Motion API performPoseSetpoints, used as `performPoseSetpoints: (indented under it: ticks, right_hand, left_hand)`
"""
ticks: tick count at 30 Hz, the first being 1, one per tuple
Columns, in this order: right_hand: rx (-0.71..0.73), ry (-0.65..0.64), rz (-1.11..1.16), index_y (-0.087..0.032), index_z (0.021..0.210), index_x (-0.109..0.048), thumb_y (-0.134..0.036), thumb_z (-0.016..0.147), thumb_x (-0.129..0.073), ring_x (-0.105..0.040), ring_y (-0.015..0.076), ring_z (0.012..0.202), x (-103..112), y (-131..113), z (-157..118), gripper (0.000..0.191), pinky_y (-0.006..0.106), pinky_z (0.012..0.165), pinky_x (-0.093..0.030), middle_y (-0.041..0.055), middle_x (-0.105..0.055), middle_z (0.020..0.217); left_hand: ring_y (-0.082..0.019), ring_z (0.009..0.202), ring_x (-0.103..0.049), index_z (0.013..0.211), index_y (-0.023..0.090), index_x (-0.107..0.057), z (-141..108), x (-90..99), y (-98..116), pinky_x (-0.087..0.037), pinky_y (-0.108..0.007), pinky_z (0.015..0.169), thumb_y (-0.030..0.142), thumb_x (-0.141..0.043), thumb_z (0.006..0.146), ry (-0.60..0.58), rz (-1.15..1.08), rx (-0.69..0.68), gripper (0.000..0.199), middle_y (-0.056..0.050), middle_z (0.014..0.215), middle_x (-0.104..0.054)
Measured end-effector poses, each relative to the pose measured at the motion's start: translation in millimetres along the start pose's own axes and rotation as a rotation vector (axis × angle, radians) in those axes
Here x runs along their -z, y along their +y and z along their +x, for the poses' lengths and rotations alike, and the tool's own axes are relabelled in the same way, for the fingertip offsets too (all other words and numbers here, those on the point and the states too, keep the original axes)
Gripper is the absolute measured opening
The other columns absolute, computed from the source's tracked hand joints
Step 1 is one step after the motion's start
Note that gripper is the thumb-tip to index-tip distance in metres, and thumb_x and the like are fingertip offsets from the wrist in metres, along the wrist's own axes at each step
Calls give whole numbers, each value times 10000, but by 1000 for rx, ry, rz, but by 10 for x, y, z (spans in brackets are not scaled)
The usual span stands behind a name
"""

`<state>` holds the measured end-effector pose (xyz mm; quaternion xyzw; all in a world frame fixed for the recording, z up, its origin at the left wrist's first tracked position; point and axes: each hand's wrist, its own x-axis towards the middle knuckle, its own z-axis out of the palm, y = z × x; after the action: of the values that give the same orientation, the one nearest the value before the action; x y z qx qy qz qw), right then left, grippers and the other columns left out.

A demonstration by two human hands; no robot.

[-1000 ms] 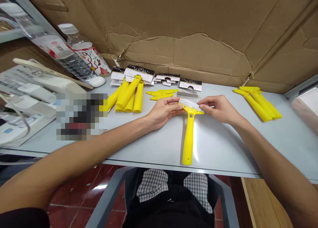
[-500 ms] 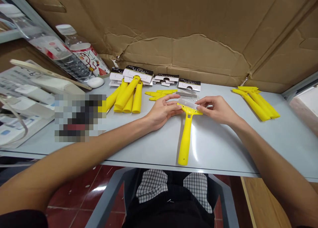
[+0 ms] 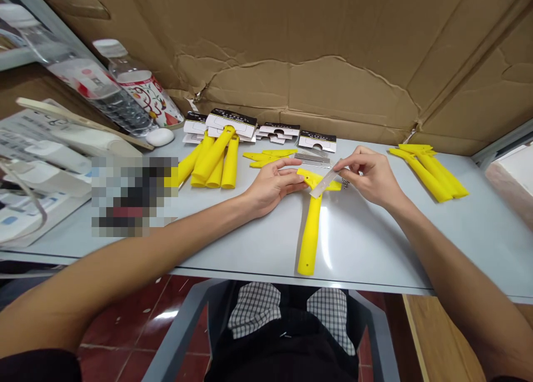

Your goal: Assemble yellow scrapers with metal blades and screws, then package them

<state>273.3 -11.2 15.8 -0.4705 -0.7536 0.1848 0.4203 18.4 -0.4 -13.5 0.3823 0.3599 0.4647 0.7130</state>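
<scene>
Pulled up off the head of the yellow scraper (image 3: 308, 232), the thin metal blade (image 3: 326, 183) has swung from lying along it to a slant across it since a moment ago. My right grip (image 3: 368, 176) pinches the blade's upper end between thumb and fingers; my left grip (image 3: 272, 186) closes lightly on the near end of the scraper's head. That scraper is smooth plastic, T-shaped, its rounded shaft running from between my grips toward my lap, while the blade is flat, narrow and pale silver. Small shiny metal bits (image 3: 345, 183) lie just beside my right fingertips, partly hidden by them. Beyond both grips sit dull grey metal strips (image 3: 312, 160) and stiff black-and-white cards (image 3: 317, 142); flat yellow pieces (image 3: 266, 158) lie just past my left fingers. Farther left of that grip, tubular yellow handles (image 3: 212, 168) lie bunched under cards, with clear bottles (image 3: 147, 96) behind; more yellow scrapers (image 3: 433, 174) rest well right of my right grip. Creased cardboard (image 3: 312, 26) walls off the glossy worktop (image 3: 250, 243).
</scene>
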Motion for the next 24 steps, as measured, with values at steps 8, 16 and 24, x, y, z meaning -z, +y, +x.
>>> performPoseSetpoints:
  ticks: [8, 16, 24]
  right_hand:
    - [-389, -8, 526, -220, 976, -826, -370, 836, -841, -687, 178, 785, -89, 31, 26, 206, 368, 758, -581, 45, -754, 909]
    - [-398, 91, 739, -304, 1114, -665, -235, 680, -906, -664, 151, 724, 13, -4, 71, 501, 352, 692, -617, -52, -677, 868]
    - [-386, -42, 436, -214, 1046, -746, -345, 683, -942, -719, 195, 790, -84, -101, 27, 432, 346, 695, -584, 51, -798, 947]
  left_hand:
    - [-203, 851, -793, 1105, 121, -685, -6, -5, -3, -648, -444, 976, 30, -847, 749, -7, -11, 1, 401, -91, 904, -807]
    - [-206, 843, -803, 1123, 116, -669, 2, 5, -17, -654, -422, 936, 34, -841, 760, -18, 2, -5, 410, -112, 946, -819]
    - [-212, 849, -813, 1129, 115, -677, -43, -32, -46, -651, -414, 941, 46, -850, 757, -39, 32, -18, 416, -105, 931, -820]
